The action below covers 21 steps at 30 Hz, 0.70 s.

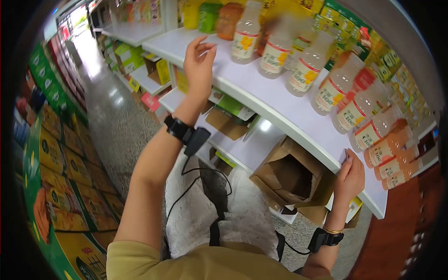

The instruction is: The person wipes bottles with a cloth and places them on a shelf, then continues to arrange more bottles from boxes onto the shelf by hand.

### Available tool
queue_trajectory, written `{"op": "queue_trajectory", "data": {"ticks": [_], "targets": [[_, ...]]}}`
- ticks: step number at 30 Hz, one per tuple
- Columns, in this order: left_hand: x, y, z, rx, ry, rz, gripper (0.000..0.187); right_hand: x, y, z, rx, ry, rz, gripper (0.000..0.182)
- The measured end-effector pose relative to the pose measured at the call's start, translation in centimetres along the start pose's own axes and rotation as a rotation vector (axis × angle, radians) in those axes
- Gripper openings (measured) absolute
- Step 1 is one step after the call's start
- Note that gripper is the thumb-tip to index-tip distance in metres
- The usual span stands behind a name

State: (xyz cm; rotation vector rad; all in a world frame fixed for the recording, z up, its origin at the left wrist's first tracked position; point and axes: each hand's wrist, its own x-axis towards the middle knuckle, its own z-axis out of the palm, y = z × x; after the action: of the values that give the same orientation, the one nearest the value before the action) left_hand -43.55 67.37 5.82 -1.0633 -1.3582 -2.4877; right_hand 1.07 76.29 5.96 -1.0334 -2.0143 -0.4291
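My left hand (199,58) hovers over the upper shelf's front edge, fingers loosely bent and apart, with nothing in it. Just right of it stands a clear drink bottle (245,39) with a pale label, first in a row of labelled bottles. The row runs along the white shelf (275,100) and includes a C100 bottle (329,93) and orange-pink bottles (391,161) at the right end. My right hand (351,172) is at the shelf's front edge near those bottles. Its fingers are curled together; whether they hold anything small is hidden.
Below the shelf sits an open cardboard box (289,172), close to my legs. A lower white shelf (252,147) holds cartons. Stacked green and yellow boxes (60,186) flank the aisle floor (109,107) on the left. Yellow, green and orange containers (210,18) stand farther along the upper shelf.
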Motion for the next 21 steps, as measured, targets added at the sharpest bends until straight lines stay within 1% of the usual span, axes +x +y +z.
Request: {"op": "queue_trajectory", "data": {"ticks": [1,2,3,5,7,9,10,12,13,15,16,17,19,20,21], "targets": [[-1.6,-0.1,-1.4,0.018,0.118,0.152,0.042,-0.2,0.1,0.3,0.002,0.027,0.012,0.026],[-4.1,-0.7,-2.7,0.052,0.173,0.108,0.032,-0.4,0.4,0.6,-0.018,0.002,0.047,0.029],[-6.9,-1.9,-4.0,0.083,0.227,0.063,0.022,-0.4,0.1,0.7,-0.014,-0.004,0.023,0.029],[-11.9,-6.1,-6.7,0.263,0.139,-0.155,0.014,-0.3,-0.3,0.7,-0.035,-0.002,0.031,0.031],[-16.4,-11.9,-8.3,0.247,-0.039,-0.437,0.016,-0.4,0.0,1.1,-0.062,-0.02,0.0,0.034],[-19.0,-13.9,-8.5,0.228,-0.277,-0.649,0.019,-0.4,0.2,1.1,-0.038,-0.027,0.038,0.036],[-19.5,-14.5,-8.2,0.211,-0.262,-0.656,0.019,-0.3,0.0,0.9,-0.049,-0.034,0.022,0.038],[-20.0,-15.6,-7.1,0.337,-0.619,-0.618,0.026,-0.4,0.0,1.0,-0.044,-0.03,0.022,0.038],[-20.1,-16.4,-6.4,0.322,-0.613,-0.622,0.026,-0.4,-0.1,1.1,-0.029,-0.023,0.04,0.038],[-19.5,-18.1,-4.7,0.559,-0.736,-0.392,0.033,-0.4,-0.4,1.0,-0.051,-0.019,0.024,0.039],[-18.1,-16.9,-3.8,0.661,-0.801,-0.453,0.033,-0.4,-0.5,1.0,-0.036,-0.02,0.033,0.039],[-17.1,-16.9,-3.2,0.643,-0.795,-0.45,0.033,-0.4,-0.5,1.0,-0.019,-0.019,0.04,0.039],[-15.1,-17.8,-2.5,0.982,-0.93,-0.18,0.039,-0.3,-0.2,0.9,-0.005,-0.061,0.07,0.039],[-15.1,-20.3,-2.1,0.908,-0.805,-0.107,0.049,-0.3,0.1,1.0,-0.016,-0.073,0.065,0.04],[-14.6,-22.4,-1.7,0.985,-0.787,0.015,0.059,-0.2,0.4,1.1,-0.026,-0.085,0.057,0.041]]}}
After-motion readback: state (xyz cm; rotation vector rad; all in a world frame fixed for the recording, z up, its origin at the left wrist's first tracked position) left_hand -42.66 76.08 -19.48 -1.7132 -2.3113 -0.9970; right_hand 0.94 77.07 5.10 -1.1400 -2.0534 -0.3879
